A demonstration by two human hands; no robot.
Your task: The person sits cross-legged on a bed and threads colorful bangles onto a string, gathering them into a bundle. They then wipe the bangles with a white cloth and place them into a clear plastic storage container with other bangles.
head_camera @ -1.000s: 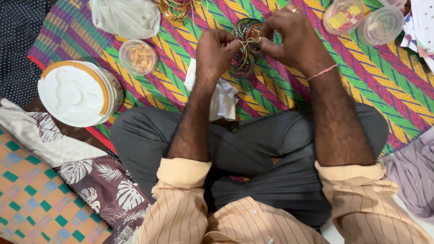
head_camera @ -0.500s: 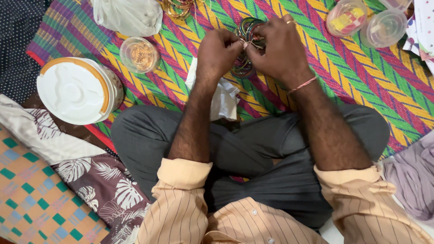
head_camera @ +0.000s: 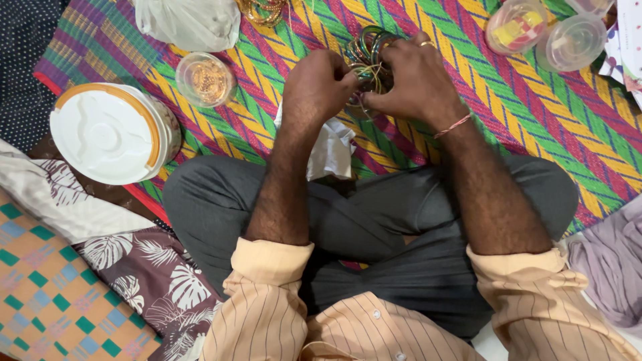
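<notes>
The stack of bangles [head_camera: 369, 50] is gripped between both hands, the left hand [head_camera: 317, 83] and right hand [head_camera: 411, 77] touching, thread pinched between them.

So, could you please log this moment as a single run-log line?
left hand: pinching thread | right hand: gripping bangles | thread: around bangles | under: striped mat | left of hands: small tub

we look straight down from a single head-worn camera onto our own crossed legs and a bright woven mat [head_camera: 535, 127], close in. the view faces forward and down: our sleeves fill the bottom edge, our left hand [head_camera: 317, 83] and right hand [head_camera: 414, 77] meet near the top, and a white-lidded tub [head_camera: 107, 134] sits at left.
</notes>
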